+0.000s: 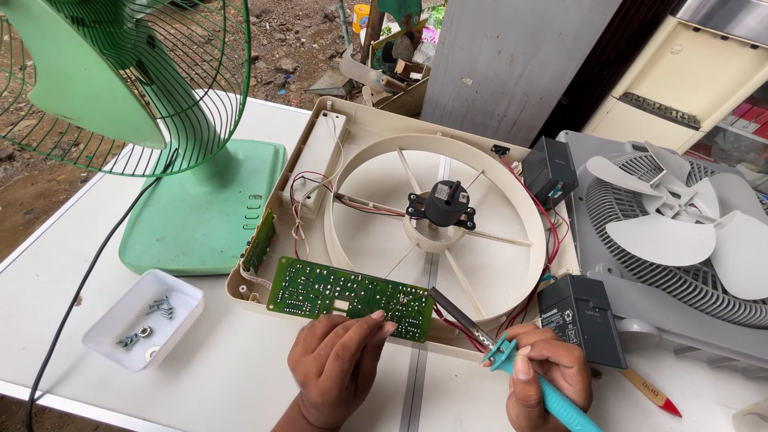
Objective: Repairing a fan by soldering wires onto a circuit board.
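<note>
Now my left hand (336, 368) pinches green circuit board (352, 298); right hand (544, 372) grips teal soldering iron (552, 396); black battery (580, 320) at 1 o'clock, red wires (464, 330) crowd tip.

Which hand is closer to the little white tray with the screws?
Left. The left hand is just right of the tray, touching the green circuit board. The right hand is farther right.

- I see a green table fan (160, 144) far left.
- A white tray (112, 324) of screws near left.
- A grey fan housing (640, 296) with white blades on the right.
</note>
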